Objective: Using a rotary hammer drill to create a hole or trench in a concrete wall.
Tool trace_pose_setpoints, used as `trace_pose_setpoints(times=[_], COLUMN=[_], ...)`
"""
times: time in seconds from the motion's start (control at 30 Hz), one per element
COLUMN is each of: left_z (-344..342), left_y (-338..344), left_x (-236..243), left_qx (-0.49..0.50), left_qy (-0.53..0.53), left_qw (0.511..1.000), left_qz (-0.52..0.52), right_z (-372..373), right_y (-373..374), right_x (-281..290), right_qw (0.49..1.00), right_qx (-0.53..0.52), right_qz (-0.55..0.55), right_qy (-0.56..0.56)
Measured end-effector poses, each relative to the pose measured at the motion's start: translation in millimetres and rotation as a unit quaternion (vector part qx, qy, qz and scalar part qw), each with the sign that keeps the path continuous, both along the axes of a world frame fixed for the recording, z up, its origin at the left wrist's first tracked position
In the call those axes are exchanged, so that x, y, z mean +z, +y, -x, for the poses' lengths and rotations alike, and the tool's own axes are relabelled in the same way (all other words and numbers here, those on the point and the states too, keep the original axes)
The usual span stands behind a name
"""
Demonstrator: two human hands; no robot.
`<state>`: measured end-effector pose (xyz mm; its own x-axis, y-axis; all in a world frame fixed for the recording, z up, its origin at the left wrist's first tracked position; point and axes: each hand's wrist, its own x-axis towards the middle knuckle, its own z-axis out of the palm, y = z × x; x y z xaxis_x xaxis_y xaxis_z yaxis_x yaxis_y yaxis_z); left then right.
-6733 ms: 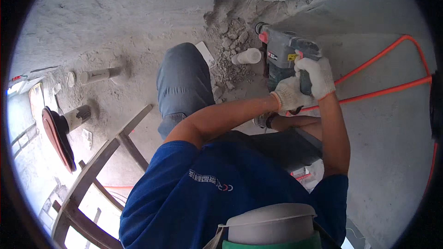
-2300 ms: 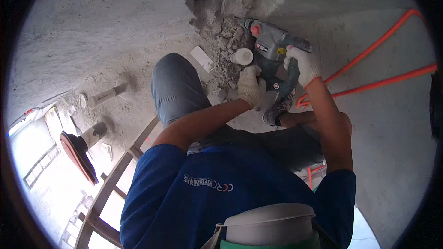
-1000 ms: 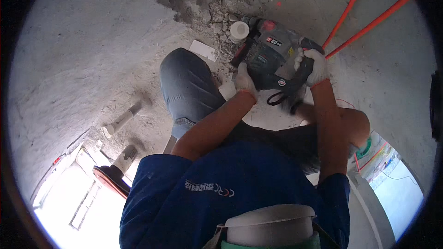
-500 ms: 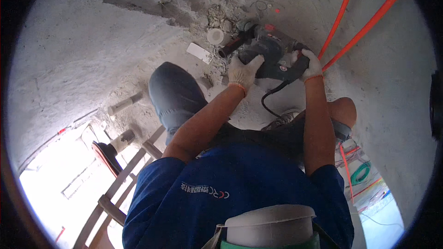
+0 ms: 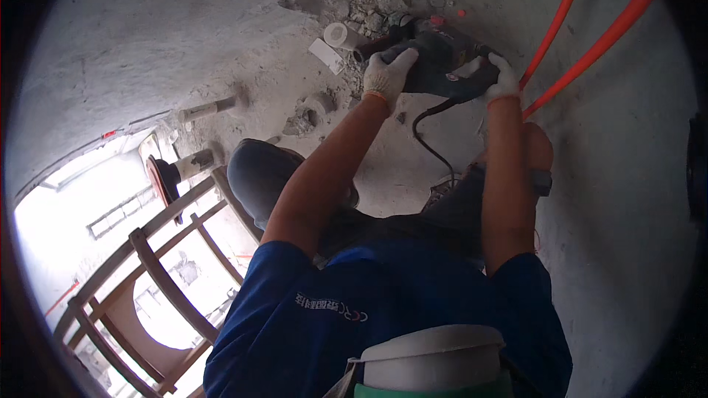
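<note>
A dark rotary hammer (image 5: 436, 50) lies crosswise ahead of me, low by the rubble in the corner. My gloved left hand (image 5: 388, 76) is closed around the left end of its body, thumb on top. At the other end, my gloved right hand (image 5: 504, 79) grips the rear handle. A black power cord (image 5: 417, 130) loops from that handle toward my shoe. The tool's side handle (image 5: 372, 46) points left, close to a short white pipe (image 5: 341, 35). Any bit on the tool is hidden from view.
Broken rubble (image 5: 366, 13) and a white card (image 5: 327, 56) lie near the tool. Two orange conduits (image 5: 553, 23) run along the right wall. Pipe stubs (image 5: 208, 109) stick out at left, above a wooden frame with rungs (image 5: 164, 269). My bent knees flank the work spot.
Both hands and the rotary hammer have shifted slightly up in the picture, still gripped the same way. My left knee sits lower and further left, and more of the wooden frame shows.
</note>
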<state>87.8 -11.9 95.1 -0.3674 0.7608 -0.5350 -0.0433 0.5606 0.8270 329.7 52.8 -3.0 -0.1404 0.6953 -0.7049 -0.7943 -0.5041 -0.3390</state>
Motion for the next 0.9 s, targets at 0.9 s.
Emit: trace_pose_setpoints(times=[0.9], left_z=[66], left_y=[-34], left_x=[-136], left_qx=[-0.156], left_qy=[-0.262], left_qw=[0.952], left_qz=[0.031], right_z=[80], right_y=[-56], right_x=[156], right_qw=[0.977], right_qx=[0.173], right_qz=[-0.038], right_qy=[-0.122])
